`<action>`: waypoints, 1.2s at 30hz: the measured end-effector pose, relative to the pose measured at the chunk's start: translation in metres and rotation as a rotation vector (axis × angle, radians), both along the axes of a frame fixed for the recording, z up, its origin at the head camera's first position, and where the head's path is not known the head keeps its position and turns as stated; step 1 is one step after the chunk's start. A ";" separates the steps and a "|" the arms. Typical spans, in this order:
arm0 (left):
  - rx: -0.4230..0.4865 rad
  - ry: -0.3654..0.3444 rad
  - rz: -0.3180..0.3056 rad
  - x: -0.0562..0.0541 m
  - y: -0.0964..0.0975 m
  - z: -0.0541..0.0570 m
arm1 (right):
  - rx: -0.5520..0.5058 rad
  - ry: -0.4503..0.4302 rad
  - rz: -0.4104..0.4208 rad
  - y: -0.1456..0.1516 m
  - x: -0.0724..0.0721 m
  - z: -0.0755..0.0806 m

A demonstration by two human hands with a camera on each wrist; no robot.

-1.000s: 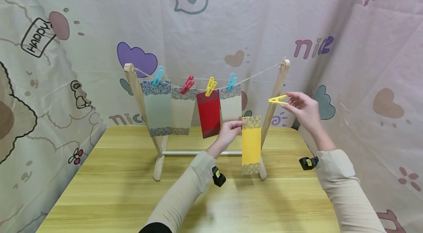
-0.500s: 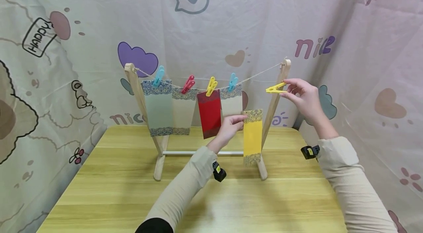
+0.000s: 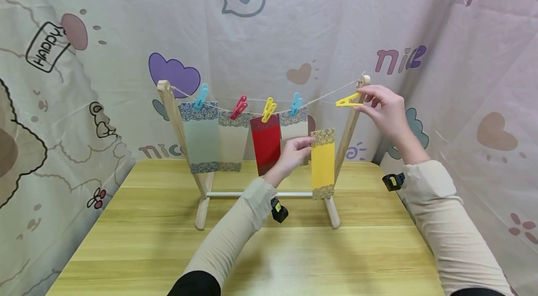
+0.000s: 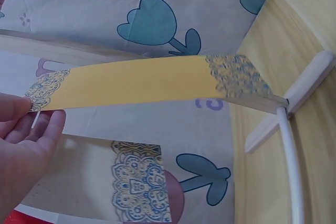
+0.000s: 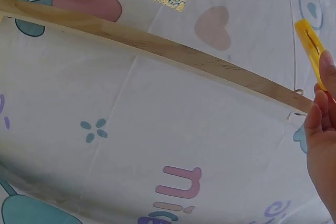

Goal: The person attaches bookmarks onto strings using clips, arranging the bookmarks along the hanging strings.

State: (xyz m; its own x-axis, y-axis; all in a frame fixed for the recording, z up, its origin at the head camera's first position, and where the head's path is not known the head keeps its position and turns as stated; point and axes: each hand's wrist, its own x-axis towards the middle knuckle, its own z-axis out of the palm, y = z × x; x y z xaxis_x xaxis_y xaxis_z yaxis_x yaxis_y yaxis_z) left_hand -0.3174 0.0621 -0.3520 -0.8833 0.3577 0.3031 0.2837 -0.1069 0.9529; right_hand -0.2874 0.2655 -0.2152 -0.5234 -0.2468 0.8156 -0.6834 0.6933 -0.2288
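A yellow card [image 3: 322, 164] with patterned bands at both ends hangs upright from my left hand [image 3: 292, 156], which pinches its upper left edge. In the left wrist view the same card [image 4: 142, 81] stretches away from the fingertips. My right hand [image 3: 384, 111] pinches a yellow clothespin [image 3: 349, 100] by its handles, near the right post and just below the string [image 3: 329, 94]. Card and clothespin are apart. On the string hang a pale green card [image 3: 201, 139], a cream card [image 3: 232, 142], a red card [image 3: 265, 142] and a white card [image 3: 293, 128], partly behind my left hand.
Blue clothespins [image 3: 201, 97], a red clothespin [image 3: 239, 108] and a yellow clothespin [image 3: 269, 109] grip the hung cards. The wooden stand has a right post [image 3: 350, 132], a left post [image 3: 174, 118] and a white crossbar [image 3: 235, 194]. It stands on a wooden table [image 3: 138, 240] before a printed curtain.
My right hand has risen with the yellow clothespin toward the string's height. My left hand has lifted the yellow card and moved slightly right. The hung cards look unchanged.
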 end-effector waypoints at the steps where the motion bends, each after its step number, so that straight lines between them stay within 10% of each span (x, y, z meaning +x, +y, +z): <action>1: -0.004 0.012 0.002 0.000 0.000 0.001 | 0.006 0.009 -0.006 0.000 -0.001 0.002; 36: -0.027 0.037 0.047 -0.003 0.000 0.039 | 0.297 -0.045 -0.009 -0.020 -0.024 0.047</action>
